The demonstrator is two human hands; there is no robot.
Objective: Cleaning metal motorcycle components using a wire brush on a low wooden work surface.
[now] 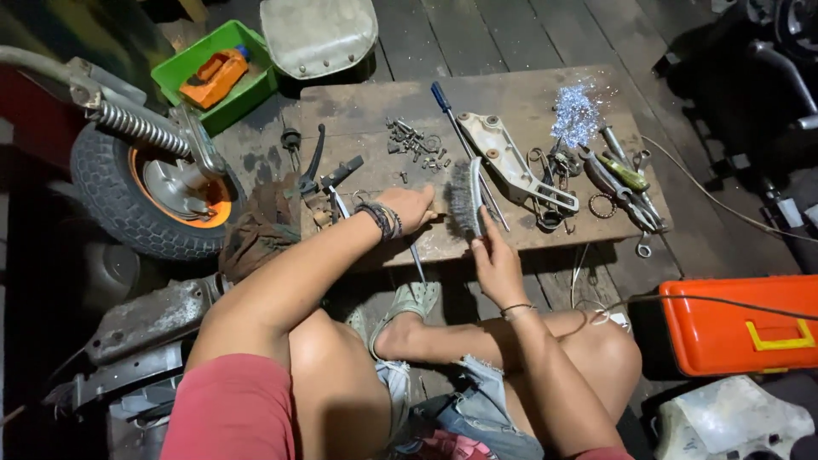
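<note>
Gripping the wire brush [464,204] by its handle, the left hand [411,207] is closed; the right hand [494,260] pinches a small part against its bristles, above the counter [375,111].

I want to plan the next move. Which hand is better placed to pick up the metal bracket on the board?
Probably the right hand. It lies nearer the bracket, just below it, and holds only a small part against the wire brush. The left hand grips the brush handle, farther away.

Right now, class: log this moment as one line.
left hand: holds wire brush | right hand: holds thin metal piece against bristles | wooden board: bolts, bracket
</note>
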